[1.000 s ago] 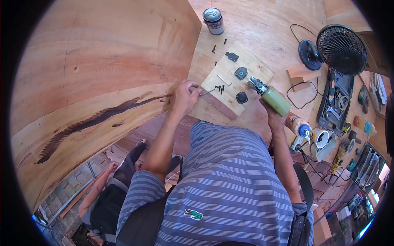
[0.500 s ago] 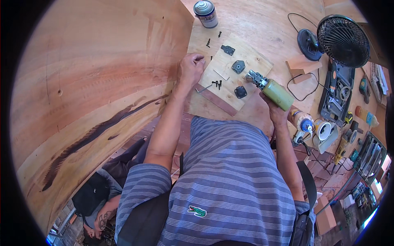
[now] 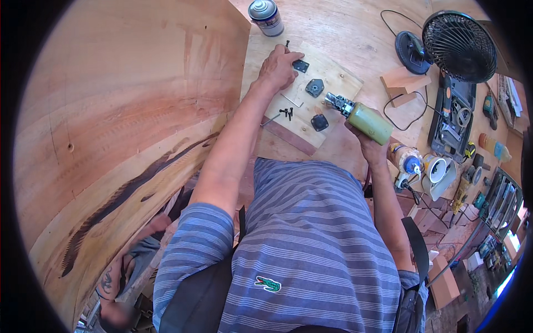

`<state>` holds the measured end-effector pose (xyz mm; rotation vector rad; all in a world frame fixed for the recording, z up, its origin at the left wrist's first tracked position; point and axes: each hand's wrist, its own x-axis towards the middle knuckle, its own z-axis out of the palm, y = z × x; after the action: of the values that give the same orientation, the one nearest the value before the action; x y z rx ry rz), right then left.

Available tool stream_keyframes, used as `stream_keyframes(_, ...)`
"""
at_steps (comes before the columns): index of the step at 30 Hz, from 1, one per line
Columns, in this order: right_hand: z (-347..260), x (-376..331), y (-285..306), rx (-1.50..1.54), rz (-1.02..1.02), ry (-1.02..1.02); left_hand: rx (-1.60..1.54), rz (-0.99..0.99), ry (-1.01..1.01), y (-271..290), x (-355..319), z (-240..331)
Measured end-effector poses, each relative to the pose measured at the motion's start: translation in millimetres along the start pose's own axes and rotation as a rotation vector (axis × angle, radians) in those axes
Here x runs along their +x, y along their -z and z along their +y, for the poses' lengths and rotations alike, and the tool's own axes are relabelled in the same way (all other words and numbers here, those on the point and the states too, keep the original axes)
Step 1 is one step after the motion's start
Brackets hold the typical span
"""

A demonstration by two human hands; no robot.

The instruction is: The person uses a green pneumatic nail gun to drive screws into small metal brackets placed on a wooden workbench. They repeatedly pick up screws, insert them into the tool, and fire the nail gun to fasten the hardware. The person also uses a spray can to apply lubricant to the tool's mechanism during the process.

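Note:
My left hand (image 3: pixel 279 69) reaches over the far left corner of a pale wooden board, index finger stretched and fingers apart. It is at a small black plate with holes (image 3: pixel 300 66), seemingly touching its edge. My right hand (image 3: pixel 372 145) is wrapped round a power tool with a green cylindrical body (image 3: pixel 370 124); its bare metal mechanism points left over the board. Between the hands lie a black angular cover (image 3: pixel 315 87) and a black square part (image 3: pixel 319 122). Several black screws (image 3: pixel 287 112) and a hex key (image 3: pixel 292 100) are on the board too.
A spray can (image 3: pixel 266 18) stands at the far left of the bench, beside a tall wooden panel (image 3: pixel 133 83). On the right are a black fan (image 3: pixel 459 46), a wood block (image 3: pixel 404 84), an open tool case (image 3: pixel 452 122) and a glue bottle (image 3: pixel 410 161). Another person (image 3: pixel 114 283) is at lower left.
My left hand has moved right and away from me, from beside the board to the black plate. The right hand still holds the green tool in about the same place.

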<state>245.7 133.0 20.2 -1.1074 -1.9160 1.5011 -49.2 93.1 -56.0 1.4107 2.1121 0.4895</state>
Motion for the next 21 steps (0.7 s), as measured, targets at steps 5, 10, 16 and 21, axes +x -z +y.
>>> stream_keyframes(5,4,2,0,0.026,0.004,0.016,0.076,-0.080,-0.030,-3,11,-5)
stream_keyframes(10,7,2,1,0.032,-0.008,0.001,0.106,-0.050,-0.100,-4,8,-1)
stream_keyframes(16,3,4,2,0.014,-0.016,-0.012,0.067,0.147,-0.091,-16,-2,-11)
stream_keyframes(21,6,5,4,0.042,-0.040,-0.025,-0.208,0.242,-0.006,-6,-12,-6)
